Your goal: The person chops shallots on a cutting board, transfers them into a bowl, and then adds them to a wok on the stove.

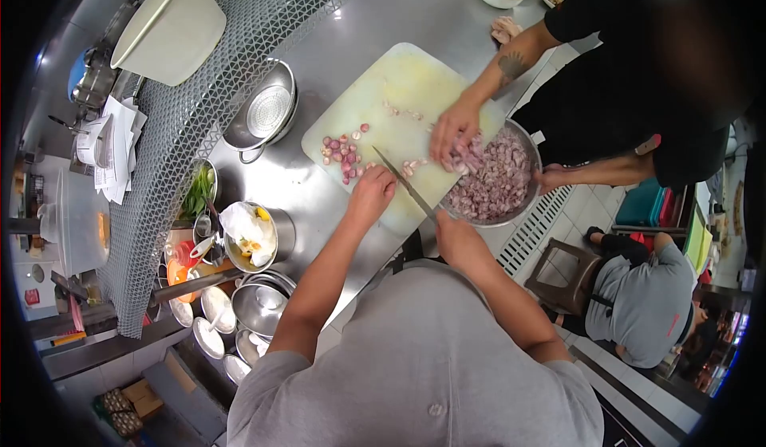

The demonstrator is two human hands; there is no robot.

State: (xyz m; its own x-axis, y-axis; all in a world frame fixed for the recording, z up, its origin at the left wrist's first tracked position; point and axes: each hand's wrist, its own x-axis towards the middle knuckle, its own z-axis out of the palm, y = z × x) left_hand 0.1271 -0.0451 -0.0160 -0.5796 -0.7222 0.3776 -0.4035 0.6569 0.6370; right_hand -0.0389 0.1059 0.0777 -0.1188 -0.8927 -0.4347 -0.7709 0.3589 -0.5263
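The knife (pixel 405 182) is extending from the right hand (pixel 464 246), its long, narrow metal blade running obliquely just past the fingers of the left hand (pixel 372 193), its tip pointing away from the right hand. Whole shallots (pixel 343 157), small, rounded and pinkish-purple, are lying loosely grouped just beyond and to the left of the left hand. Paler cut pieces (pixel 411 166) are lying beyond the left hand, across the blade. The stained, whitish cutting board (pixel 435 80) is lying flat beneath them.
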